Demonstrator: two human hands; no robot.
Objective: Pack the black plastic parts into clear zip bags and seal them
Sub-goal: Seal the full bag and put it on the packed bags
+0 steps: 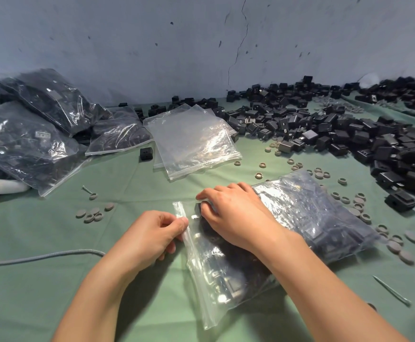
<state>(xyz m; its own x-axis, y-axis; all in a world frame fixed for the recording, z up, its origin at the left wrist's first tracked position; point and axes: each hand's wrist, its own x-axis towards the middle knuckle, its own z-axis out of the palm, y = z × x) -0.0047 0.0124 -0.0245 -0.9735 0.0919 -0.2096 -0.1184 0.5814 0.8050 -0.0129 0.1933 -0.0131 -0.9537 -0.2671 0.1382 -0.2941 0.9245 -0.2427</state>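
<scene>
The zip bag [312, 218], filled with black plastic parts, lies on the green cloth [53, 292] at centre right, its mouth edge pointing left toward the person. The left hand [149, 233] pinches the clear zip strip at that edge between thumb and forefinger. The right hand [236, 215] rests on top of the bag just behind the mouth, fingers bent down onto the strip (whether they pinch it or only press cannot be told).

A stack of empty bags [191, 141] lies beyond the hands, with a single black part [146, 154] just beside its left edge. Filled bags [28, 134] are heaped at far left. The loose black parts [337, 129] form a large pile along the right and rear. Grey rings [92, 213] are scattered over the cloth, and a grey cable [41, 257] runs in from the left.
</scene>
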